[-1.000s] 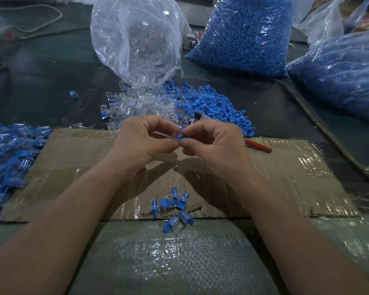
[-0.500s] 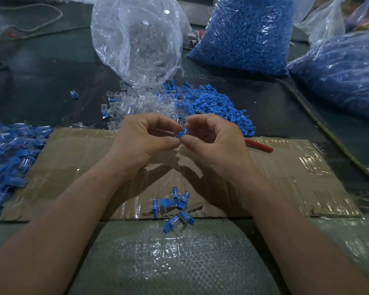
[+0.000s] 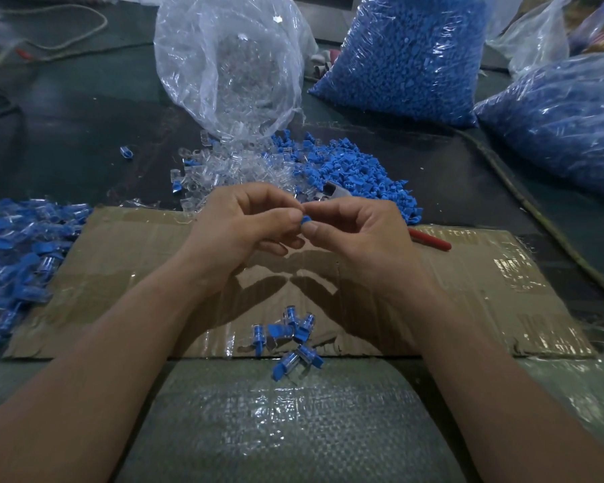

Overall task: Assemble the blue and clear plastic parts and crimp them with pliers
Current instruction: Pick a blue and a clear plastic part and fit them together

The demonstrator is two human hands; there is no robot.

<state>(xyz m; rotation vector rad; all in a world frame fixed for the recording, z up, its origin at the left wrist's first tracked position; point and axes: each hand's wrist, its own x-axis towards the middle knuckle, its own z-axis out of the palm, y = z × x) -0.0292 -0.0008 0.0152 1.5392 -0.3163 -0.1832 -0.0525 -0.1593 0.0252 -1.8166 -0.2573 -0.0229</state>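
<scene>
My left hand [image 3: 239,224] and my right hand [image 3: 354,231] meet fingertip to fingertip above the cardboard sheet [image 3: 126,259]. Between thumbs and forefingers they pinch a small blue plastic part [image 3: 305,220]; any clear part with it is hidden by the fingers. Loose clear parts [image 3: 231,169] and loose blue parts [image 3: 356,172] lie in a heap just beyond the hands. The pliers [image 3: 429,240], red-handled, lie behind my right hand with the metal jaws near the blue heap. Several assembled pieces [image 3: 290,338] rest at the cardboard's near edge.
A clear bag [image 3: 227,64] of clear parts stands at the back centre. Two bags of blue parts sit at back right [image 3: 408,54] and far right [image 3: 565,123]. A pile of assembled pieces [image 3: 18,259] lies at the left. Woven plastic sheeting [image 3: 286,420] covers the near table.
Both hands have risen slightly and stayed together; the blue part now shows more clearly between the thumbs.
</scene>
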